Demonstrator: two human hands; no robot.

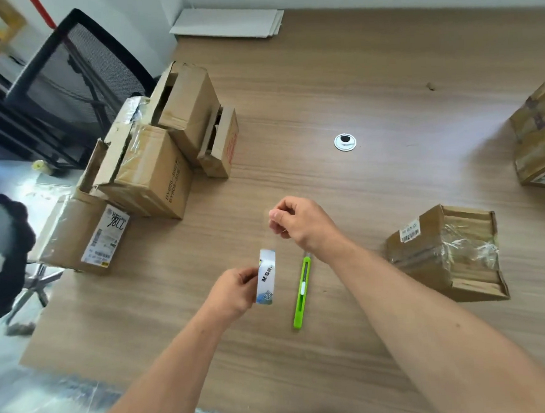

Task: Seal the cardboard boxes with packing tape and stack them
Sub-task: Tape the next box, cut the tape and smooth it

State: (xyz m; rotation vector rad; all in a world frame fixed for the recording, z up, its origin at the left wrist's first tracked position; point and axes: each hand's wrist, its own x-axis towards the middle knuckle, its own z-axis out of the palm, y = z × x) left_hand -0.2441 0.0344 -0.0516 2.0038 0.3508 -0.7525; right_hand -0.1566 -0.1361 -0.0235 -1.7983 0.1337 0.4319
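The left hand (235,291) grips the packing tape roll (265,278) just left of the green utility knife (302,292) on the table (368,72). The right hand (297,224), beyond the knife, pinches the pulled tape strip (275,238) with its fingers. The roll seems light and stiff, best held by its rim. The strip is thin, sticky and folds easily, and it is almost invisible here. Open cardboard boxes (154,169) stand far left of the knife, their contents hidden
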